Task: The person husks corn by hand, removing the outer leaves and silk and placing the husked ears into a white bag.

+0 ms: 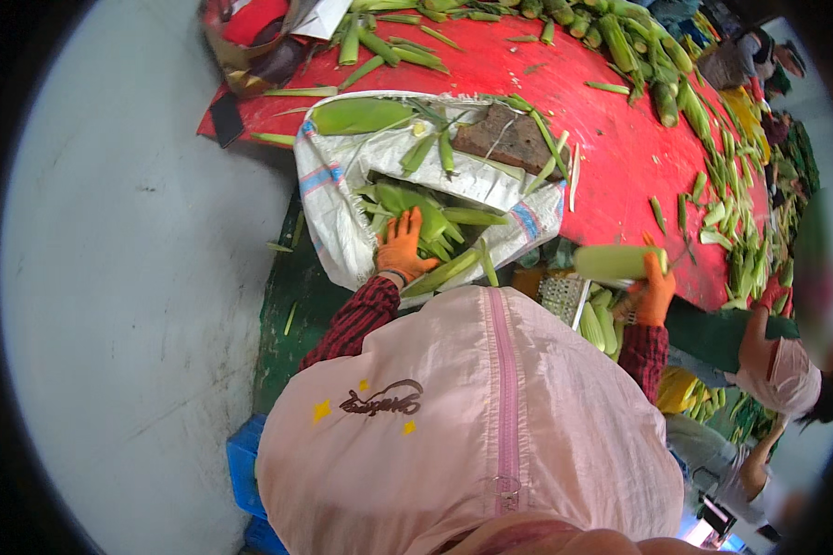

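My left hand (pixel 404 248), in an orange glove, rests with spread fingers on green corn husks (pixel 406 201) inside the mouth of a white woven sack (pixel 333 229). Out to the right, my right hand (pixel 656 288), gloved in orange too, grips a pale green ear of corn (pixel 607 263) by its right end. Below that ear, more husked ears (pixel 600 322) lie beside a perforated metal container (pixel 562 297). A brown block (pixel 507 137) sits on the sack's far edge, among loose leaves and a large green husk (pixel 361 116).
A red table (pixel 618 152) curves away, with a pile of unhusked corn (pixel 638 41) at its far side and husk scraps along the right. A dark phone (pixel 227 120) lies at the left corner. Co-workers (pixel 777 368) are at the right. Blue crates (pixel 246 465) stand lower left.
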The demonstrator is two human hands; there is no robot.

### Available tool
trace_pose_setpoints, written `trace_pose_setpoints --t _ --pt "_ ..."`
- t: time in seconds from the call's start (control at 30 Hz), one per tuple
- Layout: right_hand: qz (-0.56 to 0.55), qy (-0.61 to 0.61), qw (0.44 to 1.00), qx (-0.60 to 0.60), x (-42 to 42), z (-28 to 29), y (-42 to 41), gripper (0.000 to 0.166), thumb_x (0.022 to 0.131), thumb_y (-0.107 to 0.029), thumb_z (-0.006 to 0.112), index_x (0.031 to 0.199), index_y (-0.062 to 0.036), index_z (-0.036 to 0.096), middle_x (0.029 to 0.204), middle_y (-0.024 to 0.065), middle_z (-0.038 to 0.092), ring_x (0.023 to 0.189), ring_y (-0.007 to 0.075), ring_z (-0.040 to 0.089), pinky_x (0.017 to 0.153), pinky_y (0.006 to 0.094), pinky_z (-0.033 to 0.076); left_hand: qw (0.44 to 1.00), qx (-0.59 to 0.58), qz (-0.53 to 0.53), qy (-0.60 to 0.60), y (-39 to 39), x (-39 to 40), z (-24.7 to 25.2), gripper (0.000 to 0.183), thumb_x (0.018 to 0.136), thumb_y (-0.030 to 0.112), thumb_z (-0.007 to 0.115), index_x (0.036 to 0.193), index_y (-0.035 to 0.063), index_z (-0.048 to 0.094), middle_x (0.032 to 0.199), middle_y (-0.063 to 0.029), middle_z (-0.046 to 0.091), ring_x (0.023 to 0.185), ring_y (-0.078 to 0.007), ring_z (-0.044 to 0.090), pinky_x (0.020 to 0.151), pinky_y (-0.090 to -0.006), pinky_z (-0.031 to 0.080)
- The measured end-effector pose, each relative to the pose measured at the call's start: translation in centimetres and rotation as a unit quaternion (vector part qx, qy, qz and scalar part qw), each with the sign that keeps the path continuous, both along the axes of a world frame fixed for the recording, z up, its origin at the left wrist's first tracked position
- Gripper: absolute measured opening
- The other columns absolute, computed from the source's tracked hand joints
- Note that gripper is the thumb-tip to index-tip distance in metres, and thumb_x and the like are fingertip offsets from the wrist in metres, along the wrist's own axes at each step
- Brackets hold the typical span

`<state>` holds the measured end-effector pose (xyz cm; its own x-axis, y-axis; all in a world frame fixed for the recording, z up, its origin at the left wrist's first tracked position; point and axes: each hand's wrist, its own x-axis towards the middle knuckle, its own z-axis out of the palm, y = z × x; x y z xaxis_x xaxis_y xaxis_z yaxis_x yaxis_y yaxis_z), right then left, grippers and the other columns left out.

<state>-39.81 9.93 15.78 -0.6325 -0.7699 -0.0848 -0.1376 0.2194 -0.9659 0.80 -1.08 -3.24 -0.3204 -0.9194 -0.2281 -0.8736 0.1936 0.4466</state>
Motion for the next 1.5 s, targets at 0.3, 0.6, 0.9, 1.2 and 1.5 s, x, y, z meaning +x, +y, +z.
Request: trace_pose_setpoints --t 0.3,0.6,0.9,1.2,1.5 --pt "-0.273 0.051 0.937 0.211 -16.3 -9.3 16.4 0.060 0.082 -0.040 0.074 0.118 0.0044 0.059 0.097 0.0172 0.067 0.047 0.0233 0.060 0.038 0.0323 0.045 0.967 0.051 0.227 -0.100 -15.3 6.1 -9.2 0.049 0.079 0.033 0.068 0.114 0.0013 0.057 0.125 -0.0230 0.056 0.112 -0.0341 0.058 0.090 -0.0457 0.049" --pt "0.151 -0.358 0.916 0.102 6.6 -3.7 -3.9 0.052 0.097 -0.042 0.045 0.128 -0.0037 0.058 0.102 0.0150 0.071 0.052 0.0102 0.053 0.050 0.0213 0.044 0.985 0.152 -0.020 0.074 -3.7 -8.9 -7.2 0.087 0.080 0.043 0.061 0.150 0.0073 0.022 0.154 -0.0254 0.023 0.141 -0.0401 0.026 0.116 -0.0492 0.024" --pt "0.307 -0.154 0.931 0.123 1.6 2.7 -23.4 0.051 0.097 -0.043 0.042 0.127 -0.0060 0.061 0.081 0.0070 0.070 0.046 0.0075 0.051 0.045 0.0206 0.040 0.944 0.183 0.185 -0.203 -14.1 0.6 -6.1 0.045 0.083 0.044 0.056 0.114 0.0139 0.068 0.118 -0.0171 0.065 0.100 -0.0351 0.065 0.087 -0.0493 0.050" --pt "0.160 -0.003 0.987 -0.030 -1.8 -2.4 -58.5 0.045 0.082 -0.038 0.069 0.109 -0.0022 0.068 0.084 0.0062 0.067 0.047 0.0138 0.053 0.047 0.0278 0.045 0.946 0.113 0.303 -0.022 -11.3 3.7 -2.4 0.029 0.090 0.028 0.056 0.105 0.0056 0.066 0.106 -0.0180 0.068 0.101 -0.0381 0.063 0.085 -0.0481 0.049" --pt "0.164 -0.040 0.980 0.107 2.3 -8.6 -73.7 0.068 0.076 -0.054 0.073 0.104 0.0082 0.066 0.069 0.0161 0.067 0.053 0.0222 0.064 0.049 0.0355 0.047 0.889 0.030 0.411 0.200 -0.2 -1.7 3.2 0.040 0.095 0.023 0.056 0.134 0.0120 0.057 0.119 -0.0113 0.067 0.110 -0.0262 0.063 0.095 -0.0352 0.047"
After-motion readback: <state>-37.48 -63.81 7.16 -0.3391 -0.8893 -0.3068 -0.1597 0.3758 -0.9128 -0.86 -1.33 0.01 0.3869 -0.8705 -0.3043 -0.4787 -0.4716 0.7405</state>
